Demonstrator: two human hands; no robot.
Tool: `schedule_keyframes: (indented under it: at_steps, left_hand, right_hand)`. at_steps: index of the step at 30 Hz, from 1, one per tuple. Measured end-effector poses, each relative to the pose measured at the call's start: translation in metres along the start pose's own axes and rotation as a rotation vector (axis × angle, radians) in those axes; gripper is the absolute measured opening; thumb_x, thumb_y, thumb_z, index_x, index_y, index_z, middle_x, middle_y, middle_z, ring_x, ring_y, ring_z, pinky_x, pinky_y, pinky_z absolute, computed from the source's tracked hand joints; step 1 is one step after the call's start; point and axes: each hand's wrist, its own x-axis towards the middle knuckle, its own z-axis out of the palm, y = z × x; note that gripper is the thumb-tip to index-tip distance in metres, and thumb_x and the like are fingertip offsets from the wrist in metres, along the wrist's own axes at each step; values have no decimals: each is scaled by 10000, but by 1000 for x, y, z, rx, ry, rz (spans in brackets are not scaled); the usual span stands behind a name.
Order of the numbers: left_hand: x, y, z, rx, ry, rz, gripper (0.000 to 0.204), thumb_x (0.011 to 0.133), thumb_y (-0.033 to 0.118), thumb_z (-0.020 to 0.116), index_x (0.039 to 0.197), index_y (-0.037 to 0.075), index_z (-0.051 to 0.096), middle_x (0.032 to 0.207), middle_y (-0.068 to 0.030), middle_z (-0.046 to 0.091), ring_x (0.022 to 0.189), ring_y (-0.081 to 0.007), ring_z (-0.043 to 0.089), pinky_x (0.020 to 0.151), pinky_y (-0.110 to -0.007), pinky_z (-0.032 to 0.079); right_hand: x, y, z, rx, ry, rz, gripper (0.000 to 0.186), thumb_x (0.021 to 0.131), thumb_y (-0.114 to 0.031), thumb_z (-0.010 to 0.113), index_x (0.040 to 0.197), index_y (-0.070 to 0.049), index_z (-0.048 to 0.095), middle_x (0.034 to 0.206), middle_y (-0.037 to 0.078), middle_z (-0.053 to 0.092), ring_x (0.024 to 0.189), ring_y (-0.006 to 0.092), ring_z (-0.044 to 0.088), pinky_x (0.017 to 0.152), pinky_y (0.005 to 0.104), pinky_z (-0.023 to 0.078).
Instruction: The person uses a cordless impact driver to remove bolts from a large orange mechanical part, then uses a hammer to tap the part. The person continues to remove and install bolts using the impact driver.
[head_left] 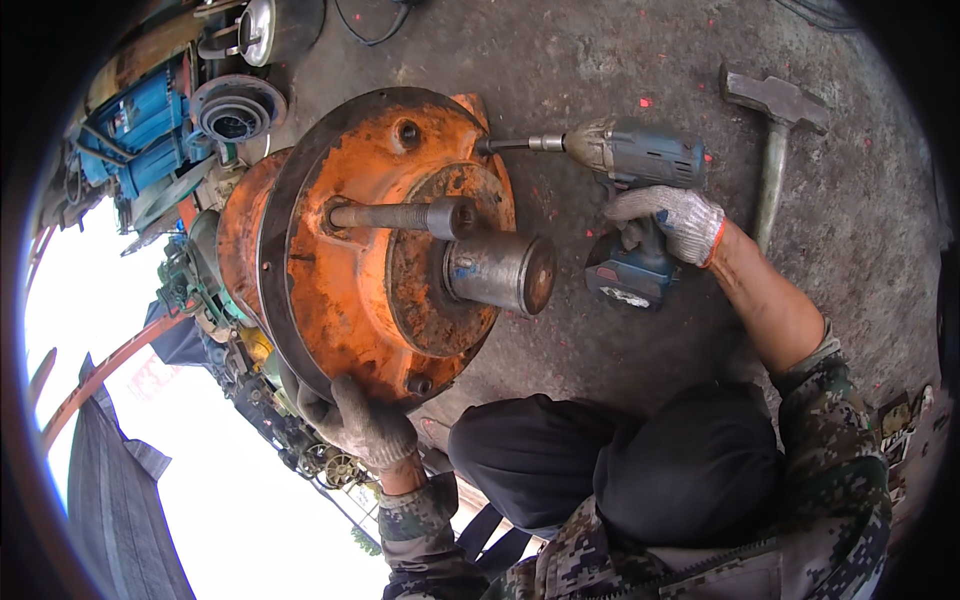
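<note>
My gloved right hand is wrapped around the handle of a blue cordless impact driver, its battery below the fist. The driver's long bit reaches left to the upper right edge of a rusty orange machine housing; its very tip is hard to make out. My gloved left hand grips the housing's dark flange rim at the bottom, fingers partly hidden behind it. A thick steel shaft juts from the housing's centre. Above the shaft, a long socket-head bolt sticks out of a hole.
A hammer lies on the stained concrete floor to the far right. Beyond the housing at upper left are a blue machine part, a round stepped metal part and a metal pot. My bent knees are close below the driver.
</note>
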Motion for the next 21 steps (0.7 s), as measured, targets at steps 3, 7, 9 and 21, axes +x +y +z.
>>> schedule_keyframes:
  at_steps: [3, 7, 9, 21]
  left_hand:
    - [0, 2, 1, -13, -6, -8, 510, 974, 395, 730, 1306, 40, 573, 1211, -60, 618, 1094, -198, 578, 997, -403, 452]
    - [-1, -4, -1, -60, 30, -16, 519, 966, 404, 738, 1297, 42, 570, 1175, -54, 620, 1076, -196, 583, 992, -397, 454]
    - [0, -5, -2, -49, 41, -57, 515, 966, 403, 737, 1290, 40, 570, 1150, -50, 616, 1064, -193, 583, 990, -395, 453]
    - [4, -13, -13, -16, 27, -32, 450, 949, 202, 671, 1348, 38, 542, 1372, -111, 597, 1208, -262, 577, 1081, -460, 445]
  right_hand:
    - [2, 24, -16, 28, -158, -271, 247, 920, -191, 757, 1101, -29, 717, 835, 68, 684, 695, 162, 659, 700, 358, 577]
    - [3, 14, -8, 32, -61, -88, 295, 922, -256, 766, 1098, -22, 734, 827, 70, 679, 695, 159, 648, 676, 348, 561]
    - [6, 12, -2, 99, 42, 20, 177, 872, -151, 769, 1000, -38, 721, 740, 46, 657, 594, 143, 625, 599, 311, 545]
    - [7, 23, -12, 77, -49, -157, 200, 865, -127, 775, 1023, -21, 715, 709, 44, 661, 585, 142, 622, 564, 298, 518]
